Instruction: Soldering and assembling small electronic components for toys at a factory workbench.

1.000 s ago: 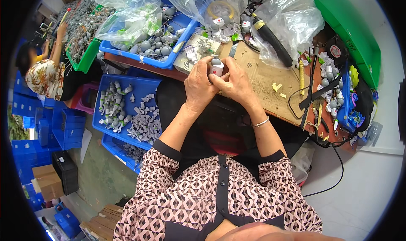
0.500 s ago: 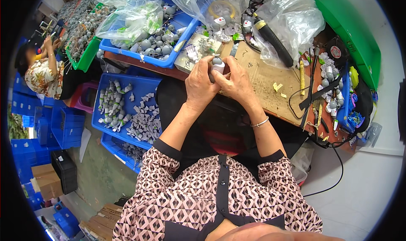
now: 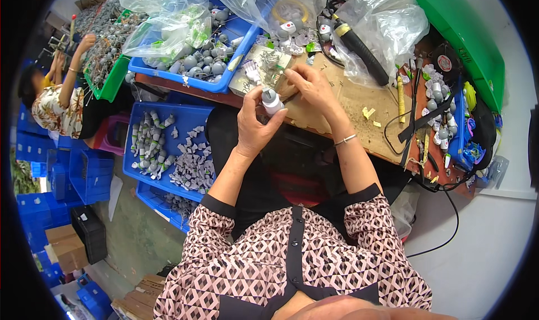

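Observation:
My left hand (image 3: 254,120) is closed round a small white plastic piece (image 3: 272,103) with a grey top, holding it tilted over the table's front edge. To its right my right hand (image 3: 314,90) is raised, apart from the piece. Its thumb and forefinger come together near a pale box (image 3: 260,67) with small wire-like bits on it. What the fingertips hold, if anything, is too small to make out. A blue tray (image 3: 182,80) of round grey parts and clear bags stands just left of the box.
Below left, another blue tray (image 3: 193,109) holds grey-and-white pieces and small white parts. A black-handled tool (image 3: 362,53) lies on the cardboard-topped table (image 3: 342,109). Cables, a yellow stick (image 3: 401,98) and a green bin (image 3: 466,45) are at right. Another person (image 3: 59,104) sits far left.
My hands, together around the piece before, have parted. The left has drawn slightly left and lower with the piece; the right has moved up toward the box.

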The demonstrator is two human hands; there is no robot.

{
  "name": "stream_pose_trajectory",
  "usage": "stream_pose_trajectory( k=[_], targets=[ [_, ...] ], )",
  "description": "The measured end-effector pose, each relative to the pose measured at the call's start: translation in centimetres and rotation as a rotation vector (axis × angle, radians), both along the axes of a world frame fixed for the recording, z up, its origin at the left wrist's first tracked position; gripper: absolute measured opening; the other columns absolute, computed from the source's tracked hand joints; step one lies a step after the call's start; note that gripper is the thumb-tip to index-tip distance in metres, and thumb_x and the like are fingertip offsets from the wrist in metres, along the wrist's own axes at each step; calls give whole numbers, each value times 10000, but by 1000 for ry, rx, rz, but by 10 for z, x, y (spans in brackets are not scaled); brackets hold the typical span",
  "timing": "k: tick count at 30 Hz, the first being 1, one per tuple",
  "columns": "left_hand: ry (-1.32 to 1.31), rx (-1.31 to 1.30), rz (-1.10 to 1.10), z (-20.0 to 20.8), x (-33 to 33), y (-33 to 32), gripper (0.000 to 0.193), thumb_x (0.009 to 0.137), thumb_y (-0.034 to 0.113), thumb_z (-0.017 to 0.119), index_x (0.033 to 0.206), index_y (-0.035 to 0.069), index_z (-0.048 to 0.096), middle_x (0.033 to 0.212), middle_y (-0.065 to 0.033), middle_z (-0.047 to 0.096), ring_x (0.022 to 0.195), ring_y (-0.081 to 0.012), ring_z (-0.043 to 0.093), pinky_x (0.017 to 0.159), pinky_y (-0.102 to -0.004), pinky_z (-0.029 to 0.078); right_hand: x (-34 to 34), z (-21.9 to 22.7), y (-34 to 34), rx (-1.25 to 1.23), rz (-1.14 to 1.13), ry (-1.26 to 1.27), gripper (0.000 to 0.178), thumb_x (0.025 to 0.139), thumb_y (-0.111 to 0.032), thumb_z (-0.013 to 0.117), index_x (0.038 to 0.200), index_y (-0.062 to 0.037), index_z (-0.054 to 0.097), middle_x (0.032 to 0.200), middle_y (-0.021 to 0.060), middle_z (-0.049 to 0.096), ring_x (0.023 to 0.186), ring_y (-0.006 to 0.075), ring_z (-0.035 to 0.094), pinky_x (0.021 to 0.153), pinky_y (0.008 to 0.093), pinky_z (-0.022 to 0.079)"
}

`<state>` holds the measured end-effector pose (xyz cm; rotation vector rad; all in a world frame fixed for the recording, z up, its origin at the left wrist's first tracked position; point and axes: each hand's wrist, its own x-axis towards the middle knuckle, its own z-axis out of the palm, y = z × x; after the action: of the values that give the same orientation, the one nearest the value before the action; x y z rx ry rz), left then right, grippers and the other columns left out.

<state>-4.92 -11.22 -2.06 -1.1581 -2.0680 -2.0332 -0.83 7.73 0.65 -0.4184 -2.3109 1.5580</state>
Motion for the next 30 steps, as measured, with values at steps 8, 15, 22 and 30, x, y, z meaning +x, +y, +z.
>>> stream_pose_trajectory(
  k=[8, 15, 22, 30],
  targets=[
    [63, -43, -30, 8, 0, -5, 620, 825, 136, 830, 1336, 7, 504, 1095, -112, 689, 919, -179, 709, 763, -297, 593, -13, 3, 1, -311, 115, -120, 298, 986, -354, 655, 878, -77, 658, 775, -18, 650, 672, 55, 575, 545, 211, 444],
    [128, -160, -84, 30, 7, 2, 529, 802, 92, 756, 1284, 27, 548, 1055, -126, 684, 849, -229, 705, 738, -311, 570, 9, -3, 15, -176, 82, -55, 276, 1000, -333, 645, 941, -64, 661, 787, -37, 620, 714, 45, 564, 595, 198, 444],
    [-55, -210, -314, 41, 22, 33, 334, 861, 136, 687, 1163, 19, 603, 923, -113, 669, 852, -229, 678, 784, -325, 520, 75, 2, 19, -244, -205, 148, 257, 1038, -298, 588, 1101, -60, 663, 948, -5, 669, 811, 51, 588, 651, 195, 477],
    [-389, -154, -511, 19, 30, 72, 205, 985, 145, 588, 1094, -7, 673, 838, -27, 679, 658, -73, 610, 627, -236, 492, 134, -7, 10, -432, -353, 273, 265, 1066, -293, 547, 1107, -56, 657, 923, 1, 659, 817, 55, 586, 668, 196, 478]
  ],
)
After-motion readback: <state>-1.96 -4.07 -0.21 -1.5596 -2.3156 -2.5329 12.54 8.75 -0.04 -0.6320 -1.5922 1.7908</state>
